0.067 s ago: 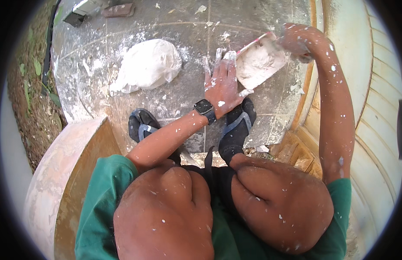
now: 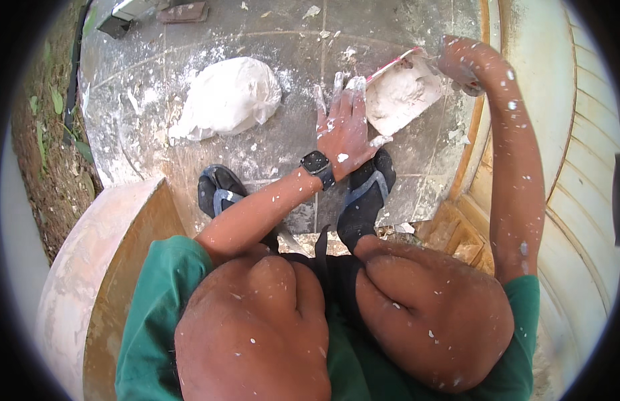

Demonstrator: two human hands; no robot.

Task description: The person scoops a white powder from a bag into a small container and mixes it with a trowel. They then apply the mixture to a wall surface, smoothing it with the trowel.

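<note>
My left hand (image 2: 343,130), dusted white and with a watch at the wrist, has its fingers stretched out and spread. Its index finger and thumb lie along the left side of an open, shallow container (image 2: 389,65) with a pinkish-red edge. Lumpy white paste (image 2: 405,93) fills much of that container. Above its right end, my right hand (image 2: 462,67) is bent down with the fingers curled in. Whatever those fingers grip is hidden by the hand. To the left, a white plastic bag (image 2: 230,99) with a bulging load sits on the tiles.
White powder and flakes are scattered over the grey tiled floor (image 2: 270,157). A brown block (image 2: 183,13) and a grey-white object (image 2: 126,17) lie at the far left. A low curved wall (image 2: 103,220) stands on the left, and a cream panelled surface (image 2: 580,154) rises on the right.
My right hand has shifted slightly right, away from the paste, showing more of the container's far end. My left hand stays beside the container.
</note>
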